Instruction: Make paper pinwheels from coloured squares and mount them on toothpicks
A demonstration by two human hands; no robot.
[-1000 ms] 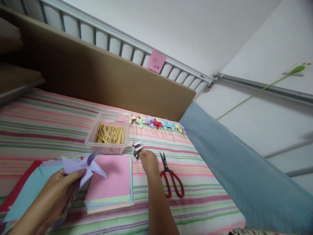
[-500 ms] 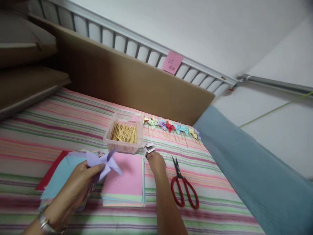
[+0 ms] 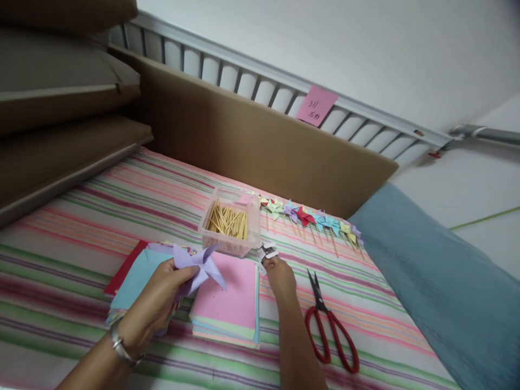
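Note:
My left hand (image 3: 168, 290) pinches a folded lavender paper pinwheel (image 3: 199, 271), which is held above the paper stacks. My right hand (image 3: 280, 273) has its fingers closed at a small white packet with dark contents (image 3: 267, 252), just right of the clear plastic box (image 3: 252, 216). Whatever is between those fingertips is hidden. Below the pinwheel lies a stack of square paper (image 3: 227, 309) with a pink sheet on top. Partly under my left hand is a second pile of coloured paper (image 3: 138, 276). Red-handled scissors (image 3: 325, 314) lie right of my right forearm, blades pointing away.
Many thin wooden sticks (image 3: 229, 222) fill the plastic box. Several finished pinwheels on sticks (image 3: 306, 216) lie in a row at the back. A cardboard panel (image 3: 244, 146) stands behind the striped cloth (image 3: 93, 216). Large wrapped packages (image 3: 73, 146) are stacked at left.
My view has turned left, so everything sits further right in the picture. My left hand still holds the pinwheel, and my right hand stays at the small white packet.

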